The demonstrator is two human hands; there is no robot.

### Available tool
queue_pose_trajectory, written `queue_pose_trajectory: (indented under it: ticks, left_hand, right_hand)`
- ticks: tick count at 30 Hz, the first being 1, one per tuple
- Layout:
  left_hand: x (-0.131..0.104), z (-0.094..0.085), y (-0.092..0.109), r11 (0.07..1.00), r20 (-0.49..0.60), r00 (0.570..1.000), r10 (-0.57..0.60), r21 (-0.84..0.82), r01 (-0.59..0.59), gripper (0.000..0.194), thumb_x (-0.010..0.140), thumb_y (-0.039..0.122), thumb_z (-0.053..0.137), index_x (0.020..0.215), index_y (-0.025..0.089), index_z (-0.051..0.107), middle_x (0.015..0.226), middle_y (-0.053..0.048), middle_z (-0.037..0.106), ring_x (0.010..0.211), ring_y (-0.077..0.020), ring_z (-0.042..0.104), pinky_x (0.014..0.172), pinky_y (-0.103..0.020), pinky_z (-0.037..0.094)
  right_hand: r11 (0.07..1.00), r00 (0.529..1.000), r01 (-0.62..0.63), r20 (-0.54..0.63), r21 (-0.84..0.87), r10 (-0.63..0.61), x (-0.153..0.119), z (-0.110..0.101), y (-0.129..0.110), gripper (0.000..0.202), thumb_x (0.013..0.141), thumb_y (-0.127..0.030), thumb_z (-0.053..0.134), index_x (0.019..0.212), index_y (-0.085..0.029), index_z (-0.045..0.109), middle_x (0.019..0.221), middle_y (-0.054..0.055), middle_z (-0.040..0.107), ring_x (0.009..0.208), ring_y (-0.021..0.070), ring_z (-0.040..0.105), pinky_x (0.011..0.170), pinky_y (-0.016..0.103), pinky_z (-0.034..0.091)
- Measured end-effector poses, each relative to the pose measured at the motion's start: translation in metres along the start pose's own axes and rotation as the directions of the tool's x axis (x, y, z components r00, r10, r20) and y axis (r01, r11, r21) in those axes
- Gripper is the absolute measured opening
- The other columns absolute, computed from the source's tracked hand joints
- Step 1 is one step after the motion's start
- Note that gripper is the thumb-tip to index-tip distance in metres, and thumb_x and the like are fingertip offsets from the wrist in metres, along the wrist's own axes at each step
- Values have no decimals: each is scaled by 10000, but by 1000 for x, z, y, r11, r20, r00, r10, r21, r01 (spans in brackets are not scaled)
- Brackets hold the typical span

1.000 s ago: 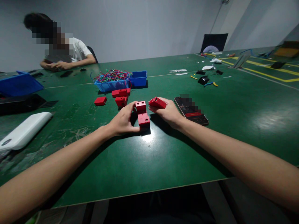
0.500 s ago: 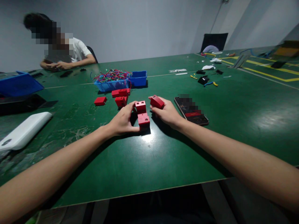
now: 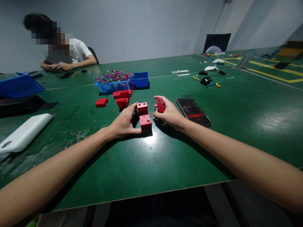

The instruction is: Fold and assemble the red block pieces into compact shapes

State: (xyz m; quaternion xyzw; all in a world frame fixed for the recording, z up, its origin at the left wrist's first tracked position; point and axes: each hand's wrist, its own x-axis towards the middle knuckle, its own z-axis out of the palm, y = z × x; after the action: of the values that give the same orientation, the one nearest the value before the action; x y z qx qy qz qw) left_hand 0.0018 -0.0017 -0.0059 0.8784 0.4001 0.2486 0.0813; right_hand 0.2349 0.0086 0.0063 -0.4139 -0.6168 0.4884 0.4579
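My left hand [image 3: 126,123] is closed around the left side of a stepped red block [image 3: 144,116], which has round holes in its faces and stands on the green table. Just to the right, my right hand [image 3: 169,113] grips a smaller red block [image 3: 160,106] with a dark slot near its top end. A gap separates the two blocks. Beyond my left hand lie more red pieces: a flat one [image 3: 101,102], a holed block [image 3: 122,102] and a longer block [image 3: 121,94].
Blue bins [image 3: 113,86] stand behind, one heaped with coloured wires [image 3: 115,76]. A phone [image 3: 194,112] lies beside my right hand, a white power bank [image 3: 27,130] at the left. Pliers [image 3: 214,85] rest farther right. Another person [image 3: 81,50] sits across the table.
My right hand has turned the small red block from a slant to nearly upright, shifting its fingers. My left hand and its block have stayed in place.
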Motion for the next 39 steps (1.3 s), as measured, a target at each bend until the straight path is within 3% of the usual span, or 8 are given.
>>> queue_pose_trajectory:
  ticks: [8, 16, 21, 26, 30, 33, 39]
  left_hand:
    - [1, 0, -2, 1000, 2, 1000, 24, 7, -24, 981, 685, 504, 804, 1436, 77, 338, 1408, -283, 534, 1311, -402, 555, 1115, -570, 451]
    - [1, 1, 1, 1000, -10, 1000, 27, -1, -27, 962, 690, 485, 807, 1442, 112, 336, 1421, -254, 536, 1315, -384, 556, 1122, -562, 444]
    - [2, 1, 1, 999, -18, 999, 41, -8, -42, 962, 689, 491, 805, 1435, 91, 349, 1404, -262, 545, 1301, -383, 566, 1115, -546, 455]
    - [1, 0, 1, 1000, -7, 1000, 25, -13, -25, 953, 686, 479, 811, 1446, 130, 353, 1425, -242, 536, 1309, -388, 561, 1114, -563, 450]
    - [1, 0, 2, 999, -12, 999, 40, -24, -41, 942, 696, 473, 806, 1444, 121, 354, 1423, -248, 536, 1305, -381, 563, 1115, -562, 450]
    - [1, 0, 0, 999, -8, 999, 41, -20, -41, 947, 695, 478, 802, 1445, 123, 346, 1427, -249, 532, 1308, -379, 561, 1116, -562, 448]
    - [0, 2, -2, 1000, 3, 1000, 10, 9, -10, 976, 682, 480, 801, 1455, 119, 326, 1440, -259, 519, 1330, -390, 542, 1123, -566, 440]
  right_hand:
    - [1000, 1000, 18, 12, 2, -18, 5, 1, 11, 478, 646, -175, 745, 1088, -172, 561, 865, -13, 616, 749, 145, 618, 747, 319, 540]
    - [999, 999, -10, -47, -52, 7, 6, 1, 12, 578, 618, -172, 794, 1137, -180, 541, 972, 33, 657, 830, 178, 660, 785, 359, 566]
    - [999, 998, -13, -66, -30, 11, 5, 2, 11, 524, 612, -245, 841, 1044, -181, 550, 990, 46, 677, 799, 167, 665, 695, 312, 553]
    - [995, 997, -83, 1, 60, 83, 0, 5, 0, 433, 703, -382, 821, 1003, -146, 618, 777, -8, 658, 550, 85, 538, 509, 234, 443]
    - [994, 997, -75, 41, 73, 73, -3, 6, -6, 434, 724, -495, 798, 929, -136, 668, 650, -39, 594, 487, 69, 461, 452, 223, 372]
    - [995, 997, -65, 34, 71, 63, -2, 6, -4, 448, 707, -495, 805, 951, -149, 658, 703, -25, 621, 532, 84, 497, 489, 235, 407]
    - [998, 999, 45, -21, 40, -44, 2, 4, 5, 556, 567, -279, 855, 1019, -196, 542, 962, 15, 658, 826, 157, 634, 781, 324, 531]
